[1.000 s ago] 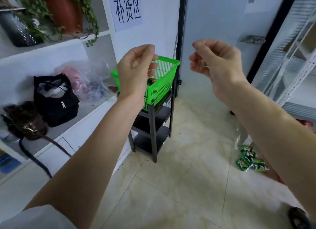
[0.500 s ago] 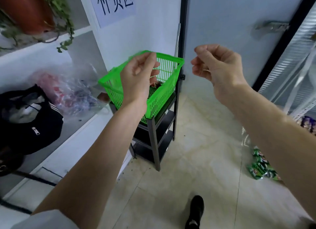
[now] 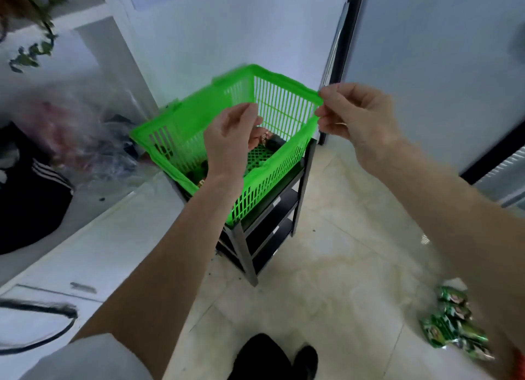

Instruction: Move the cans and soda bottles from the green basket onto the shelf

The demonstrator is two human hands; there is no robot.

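**Reaching into the green basket for the first drink**

The green basket (image 3: pixel 272 107) sits on a dark metal rack (image 3: pixel 287 209), directly under my hands. I'd drop straight past the rim and take one container around its middle, not by the top. The drinks (image 3: pixel 265 138) lie on the basket floor just beyond my left hand (image 3: pixel 230 144), too blurred to name. That hand hangs loosely curled, empty; my right hand (image 3: pixel 358 118) is curled at the rim's far corner, seemingly touching it.
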